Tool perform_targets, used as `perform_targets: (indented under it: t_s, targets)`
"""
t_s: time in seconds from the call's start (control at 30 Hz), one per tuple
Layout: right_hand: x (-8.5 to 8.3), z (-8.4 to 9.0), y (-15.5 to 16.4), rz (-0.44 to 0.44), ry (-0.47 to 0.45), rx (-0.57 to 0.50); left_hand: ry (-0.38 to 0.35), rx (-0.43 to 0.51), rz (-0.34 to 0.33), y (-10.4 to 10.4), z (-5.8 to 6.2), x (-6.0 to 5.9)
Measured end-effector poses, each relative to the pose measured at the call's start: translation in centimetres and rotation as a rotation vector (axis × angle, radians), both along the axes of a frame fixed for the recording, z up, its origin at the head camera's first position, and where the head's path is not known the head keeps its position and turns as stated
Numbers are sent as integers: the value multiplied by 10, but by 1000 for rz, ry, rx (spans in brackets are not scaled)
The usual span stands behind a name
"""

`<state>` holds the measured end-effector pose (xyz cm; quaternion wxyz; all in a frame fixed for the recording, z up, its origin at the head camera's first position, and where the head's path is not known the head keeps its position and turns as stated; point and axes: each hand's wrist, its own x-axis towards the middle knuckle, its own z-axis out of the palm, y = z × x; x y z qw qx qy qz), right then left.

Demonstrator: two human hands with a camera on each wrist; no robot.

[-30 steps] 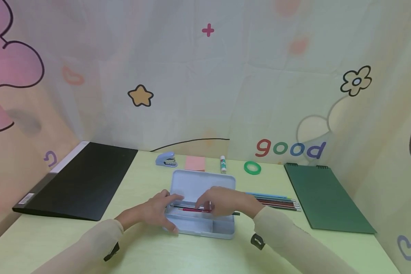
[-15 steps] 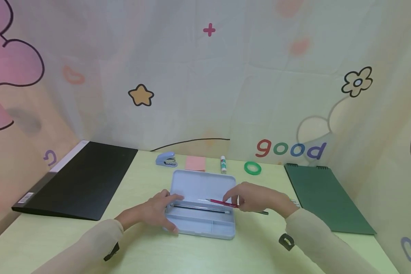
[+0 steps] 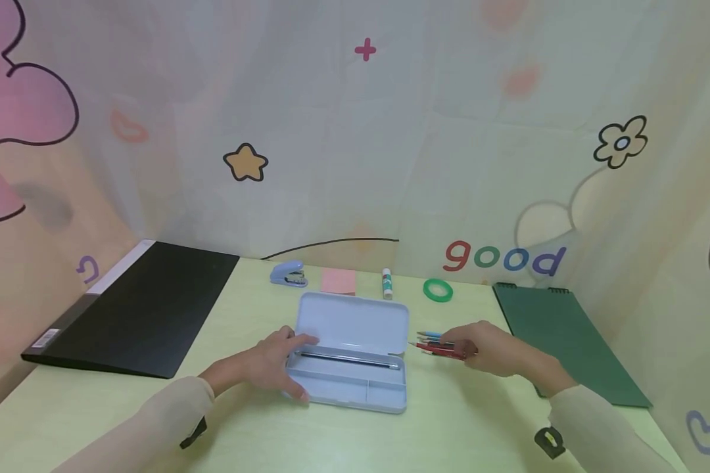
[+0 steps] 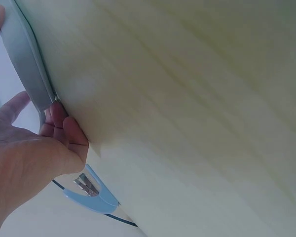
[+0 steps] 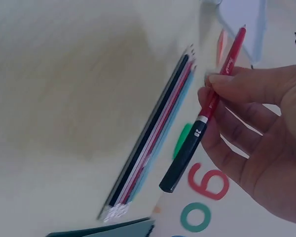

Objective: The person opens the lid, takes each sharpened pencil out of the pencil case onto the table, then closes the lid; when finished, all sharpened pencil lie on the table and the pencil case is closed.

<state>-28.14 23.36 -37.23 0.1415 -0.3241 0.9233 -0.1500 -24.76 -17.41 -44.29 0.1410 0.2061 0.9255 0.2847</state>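
Note:
An open light-blue pencil case [image 3: 352,320] lies mid-table with its lid folded back. My left hand [image 3: 266,364] holds its left end, thumb at the front edge and index finger by the lid; in the left wrist view, other fingers curl behind the case. A dark pencil [image 3: 349,359] lies in the long rear compartment. To the right of the case, my right hand [image 3: 492,348] pinches a red pencil with a black end [image 5: 232,59] between thumb and fingers. It is over the table near a row of pencils [image 5: 158,123], partly hidden by this hand in the head view.
Along the back are a blue stapler [image 3: 288,274], pink sticky notes [image 3: 338,281], a glue stick [image 3: 387,284] and a green tape roll [image 3: 438,290]. A black folder [image 3: 148,309] lies left, a green sketch pad [image 3: 568,341] right. Behind hangs a patterned curtain [image 3: 331,131].
My right hand has lifted the red pencil out of the case and carried it right, to beside the row of pencils. The left hand stays on the case.

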Motion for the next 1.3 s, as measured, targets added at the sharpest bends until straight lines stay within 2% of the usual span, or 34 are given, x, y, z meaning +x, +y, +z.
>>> perform_targets:
  t_s: [0.37, 0.63, 0.73, 1.07, 1.3]
  targets:
    - [4, -35, 27, -115, 189, 91, -9, -1, 2, 0, 0, 1]
    - [6, -43, 28, -188, 224, 122, 3, 1, -5, -1, -4, 0]
    - [6, -45, 28, -188, 252, 122, 3, -2, 0, -1, -6, -1]
    - [5, -49, 27, -102, 419, 91, -2, -12, 7, -1, -5, -2]
    - [1, -50, 29, -123, 442, 79, -13, -27, 3, 0, -2, -3]
